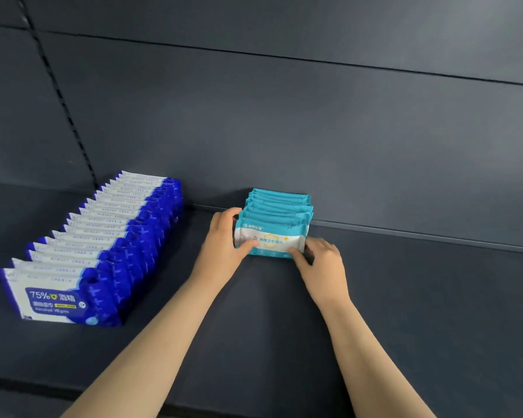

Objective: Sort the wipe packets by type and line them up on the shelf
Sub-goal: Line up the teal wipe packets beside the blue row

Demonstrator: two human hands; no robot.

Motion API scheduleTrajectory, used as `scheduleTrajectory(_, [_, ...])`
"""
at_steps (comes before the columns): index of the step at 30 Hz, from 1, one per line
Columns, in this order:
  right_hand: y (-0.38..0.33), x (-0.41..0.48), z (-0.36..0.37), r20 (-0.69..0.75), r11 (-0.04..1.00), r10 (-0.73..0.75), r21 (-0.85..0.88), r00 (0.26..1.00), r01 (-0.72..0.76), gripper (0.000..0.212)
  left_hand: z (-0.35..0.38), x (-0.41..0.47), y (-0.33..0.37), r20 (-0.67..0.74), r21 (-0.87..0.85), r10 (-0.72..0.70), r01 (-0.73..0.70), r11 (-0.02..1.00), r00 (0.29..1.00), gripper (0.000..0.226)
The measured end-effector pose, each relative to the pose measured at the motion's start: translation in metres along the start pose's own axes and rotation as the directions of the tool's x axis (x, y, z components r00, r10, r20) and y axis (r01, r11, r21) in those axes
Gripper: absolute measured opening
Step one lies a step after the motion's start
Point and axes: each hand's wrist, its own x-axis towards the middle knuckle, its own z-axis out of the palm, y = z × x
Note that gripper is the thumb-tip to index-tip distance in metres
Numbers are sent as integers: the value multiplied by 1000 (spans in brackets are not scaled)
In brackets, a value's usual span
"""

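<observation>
A short row of teal wipe packets [280, 208] stands upright against the back of the dark shelf [254, 312]. My left hand [224, 241] grips the left end of the row, thumb across the face of the front teal packet [272, 239] and fingers curled behind it. My right hand [322, 262] pinches that packet's lower right corner. A long row of blue and white alcohol wipe packets [103, 245] stands upright on the left, running from the back panel toward the front edge.
The grey back panel [314, 131] rises behind the rows. A slotted upright [58, 95] runs down the panel at the left. Bare shelf lies to the right of the teal row and in front of it.
</observation>
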Motion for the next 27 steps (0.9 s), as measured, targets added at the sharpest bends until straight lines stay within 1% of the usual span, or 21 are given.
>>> scheduleTrajectory(4, [4,3,1,6,997,33,64,999,-33,24,3,0,0,-68,-65,-94,89,994,993,71])
scheduleTrajectory(7, [3,4,2,-10,994,50,94,999,-49,25,2,-1,0,-95,-57,-90,85,995,991,60])
scheduleTrajectory(11, [-1,2,-1,-44,984,96,154,994,-89,20,2,-5,5,-59,-22,-13,12,1000,998,43])
scheduleTrajectory(15, [-4,-1,-5,-70,979,138,157,988,-126,16,2,-6,7,-12,-25,-5,5,1000,1000,38])
scheduleTrajectory(17, [-8,-2,-6,-61,982,152,126,987,-143,17,0,-7,8,18,-61,-7,8,998,1000,38])
scheduleTrajectory(19, [-13,-2,-10,-17,967,209,151,978,-204,15,-2,-8,8,29,-138,-20,24,990,999,37])
scheduleTrajectory(20, [-16,-3,-13,20,942,269,205,963,-267,18,-4,-9,9,36,-176,-35,40,984,999,36])
scheduleTrajectory(21, [-19,-5,-16,49,893,336,301,941,-334,24,-7,-10,9,48,-215,-52,62,975,997,38])
scheduleTrajectory(23, [-29,-14,-26,43,744,466,522,883,-418,32,-16,-17,11,89,-315,-107,130,940,990,49])
scheduleTrajectory(25, [-46,-32,-40,5,638,552,642,834,-426,33,-33,-33,16,150,-428,-162,212,879,975,56])
scheduleTrajectory(27, [-68,-56,-52,-3,573,582,711,813,-407,34,-55,-53,20,237,-535,-173,277,798,956,56])
